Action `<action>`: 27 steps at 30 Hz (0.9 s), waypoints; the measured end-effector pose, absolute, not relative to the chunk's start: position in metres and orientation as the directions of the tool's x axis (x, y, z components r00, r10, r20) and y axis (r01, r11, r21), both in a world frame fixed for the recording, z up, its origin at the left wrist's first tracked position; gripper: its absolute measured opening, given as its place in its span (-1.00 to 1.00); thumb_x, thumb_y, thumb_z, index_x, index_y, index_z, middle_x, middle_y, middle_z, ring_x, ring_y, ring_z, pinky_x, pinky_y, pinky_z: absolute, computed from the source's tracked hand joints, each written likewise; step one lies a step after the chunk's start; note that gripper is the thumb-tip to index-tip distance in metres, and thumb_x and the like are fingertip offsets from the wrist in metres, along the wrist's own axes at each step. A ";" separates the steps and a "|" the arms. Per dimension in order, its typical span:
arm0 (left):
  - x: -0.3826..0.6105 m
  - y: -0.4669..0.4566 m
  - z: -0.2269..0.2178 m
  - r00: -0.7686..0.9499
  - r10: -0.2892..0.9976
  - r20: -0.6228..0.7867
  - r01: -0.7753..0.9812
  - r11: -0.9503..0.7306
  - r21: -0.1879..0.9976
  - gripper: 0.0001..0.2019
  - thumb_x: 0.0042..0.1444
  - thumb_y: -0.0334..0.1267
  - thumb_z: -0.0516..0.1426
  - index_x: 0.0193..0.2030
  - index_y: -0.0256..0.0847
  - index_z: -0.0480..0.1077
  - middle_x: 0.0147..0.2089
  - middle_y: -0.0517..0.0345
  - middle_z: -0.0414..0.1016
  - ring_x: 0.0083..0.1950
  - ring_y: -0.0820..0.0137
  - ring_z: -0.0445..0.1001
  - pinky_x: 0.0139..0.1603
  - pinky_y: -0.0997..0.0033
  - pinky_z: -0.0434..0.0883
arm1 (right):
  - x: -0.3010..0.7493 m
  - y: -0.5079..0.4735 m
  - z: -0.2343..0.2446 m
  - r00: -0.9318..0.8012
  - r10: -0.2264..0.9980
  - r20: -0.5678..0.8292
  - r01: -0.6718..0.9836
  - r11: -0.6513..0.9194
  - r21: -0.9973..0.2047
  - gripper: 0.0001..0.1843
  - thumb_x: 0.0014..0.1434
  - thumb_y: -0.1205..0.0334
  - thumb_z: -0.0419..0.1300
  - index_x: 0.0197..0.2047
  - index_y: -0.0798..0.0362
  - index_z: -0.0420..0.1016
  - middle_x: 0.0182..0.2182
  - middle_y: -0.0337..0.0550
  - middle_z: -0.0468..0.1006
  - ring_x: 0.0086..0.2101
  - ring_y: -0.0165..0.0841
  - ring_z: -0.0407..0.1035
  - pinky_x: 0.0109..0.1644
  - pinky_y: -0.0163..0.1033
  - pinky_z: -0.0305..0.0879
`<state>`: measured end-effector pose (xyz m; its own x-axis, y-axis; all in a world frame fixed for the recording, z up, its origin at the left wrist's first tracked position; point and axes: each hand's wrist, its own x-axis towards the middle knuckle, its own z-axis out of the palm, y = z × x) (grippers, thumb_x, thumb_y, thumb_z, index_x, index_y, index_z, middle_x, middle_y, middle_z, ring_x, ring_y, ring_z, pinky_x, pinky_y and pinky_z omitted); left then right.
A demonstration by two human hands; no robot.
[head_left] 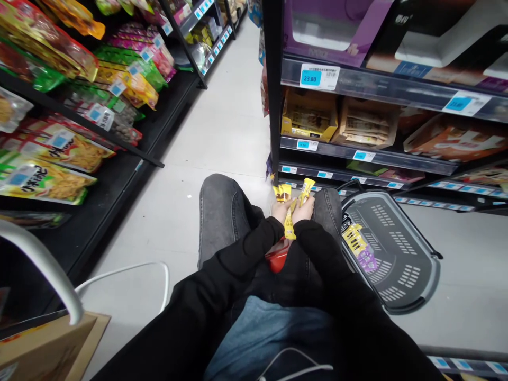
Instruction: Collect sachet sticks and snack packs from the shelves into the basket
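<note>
I sit in a shop aisle with my knees up in grey jeans. My left hand (281, 210) and my right hand (305, 210) meet between my knees. Both are closed on thin yellow snack packets (289, 226): two packet ends stick out above the left hand, one above the right hand, and one hangs down between my wrists. Something red (277, 260) lies in my lap under my black sleeves; I cannot make out what it is.
A dark grey shopping basket (397, 259) lies on the floor at my right with a few yellow and purple packets (359, 246) in it. Black shelves of snack bags stand at the left (71, 153) and boxed goods at the right (357, 127). A cardboard box (47, 344) and a white bar are at the lower left.
</note>
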<state>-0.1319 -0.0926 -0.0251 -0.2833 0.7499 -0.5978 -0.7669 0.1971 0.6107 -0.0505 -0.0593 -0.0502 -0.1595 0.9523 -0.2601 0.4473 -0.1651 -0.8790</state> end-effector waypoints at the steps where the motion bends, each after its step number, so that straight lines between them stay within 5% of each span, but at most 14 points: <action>1: -0.129 -0.092 -0.025 -0.294 0.744 -0.599 -0.775 0.181 0.606 -0.76 0.16 -0.19 0.13 -0.18 -0.37 0.40 -0.29 0.08 0.49 -0.28 0.45 0.48 -0.20 0.33 0.47 | -0.053 -0.060 -0.049 -0.144 0.952 -0.272 0.468 -0.176 -0.866 -0.62 0.24 0.07 0.10 0.03 0.13 0.34 -0.06 -0.06 0.42 -0.14 -0.34 0.38 -0.06 -0.11 0.37; 9: -0.137 -0.085 -0.005 -0.351 0.732 -0.584 -0.824 0.055 0.564 -0.85 -0.04 -0.40 0.26 -0.32 -0.36 0.41 -0.38 0.05 0.50 -0.28 0.42 0.51 -0.14 0.43 0.45 | -0.068 -0.053 -0.036 0.049 0.961 -0.271 0.528 -0.255 -0.810 -0.69 0.20 0.00 0.05 -0.14 0.07 0.30 -0.34 -0.10 0.46 -0.40 -0.38 0.36 -0.33 -0.28 0.31; 12: -0.153 -0.085 0.004 -0.320 0.711 -0.626 -0.845 0.085 0.528 -0.92 0.02 -0.45 0.21 -0.35 -0.31 0.36 -0.48 0.20 0.42 -0.45 0.60 0.44 -0.30 0.62 0.42 | -0.063 -0.045 -0.018 0.186 0.975 -0.122 0.329 -0.179 -0.927 -0.67 0.22 -0.07 -0.07 -0.18 0.01 0.22 -0.50 -0.27 0.34 -0.58 -0.45 0.27 -0.49 -0.36 0.23; 15: -0.167 -0.091 0.012 -0.122 0.683 -0.720 -0.856 0.295 0.425 -0.90 -0.01 -0.54 0.19 -0.39 -0.34 0.35 -0.55 0.20 0.36 -0.66 0.67 0.25 -0.62 0.69 0.25 | -0.056 -0.038 0.006 0.293 0.956 0.028 0.095 0.000 -0.995 -0.61 0.25 -0.14 -0.21 -0.09 -0.03 0.16 -0.61 -0.40 0.17 -0.71 -0.48 0.14 -0.61 -0.38 0.15; 20: -0.166 -0.100 0.026 0.398 0.612 -0.684 -0.764 0.634 0.122 -0.84 0.14 -0.29 0.14 -0.37 -0.37 0.38 -0.50 0.09 0.39 -0.68 0.68 0.19 -0.70 0.69 0.17 | -0.048 -0.044 0.010 0.250 0.912 0.326 0.245 0.266 -0.932 -0.50 0.19 -0.21 -0.11 -0.05 0.04 0.18 -0.63 -0.33 0.27 -0.65 -0.35 0.30 -0.49 -0.23 0.34; 24: -0.162 -0.100 0.033 0.359 0.656 -0.664 -0.706 0.656 0.267 -0.80 0.12 -0.30 0.16 -0.47 -0.36 0.33 -0.66 0.24 0.24 -0.69 0.62 0.22 -0.66 0.65 0.21 | -0.053 -0.053 -0.009 0.058 0.856 0.514 0.327 0.470 -0.820 -0.42 0.02 -0.28 0.08 -0.12 0.04 0.23 -0.47 -0.14 0.46 -0.45 -0.25 0.47 -0.32 -0.12 0.42; 27: -0.166 -0.100 0.032 0.211 0.734 -0.646 -0.745 0.548 0.380 -0.87 -0.06 -0.47 0.26 -0.42 -0.36 0.35 -0.64 0.25 0.31 -0.66 0.62 0.25 -0.62 0.65 0.21 | -0.056 -0.053 -0.004 0.135 0.907 0.398 0.196 0.369 -0.908 -0.52 0.09 -0.18 0.08 -0.10 0.02 0.21 -0.49 -0.20 0.45 -0.49 -0.31 0.45 -0.30 -0.15 0.43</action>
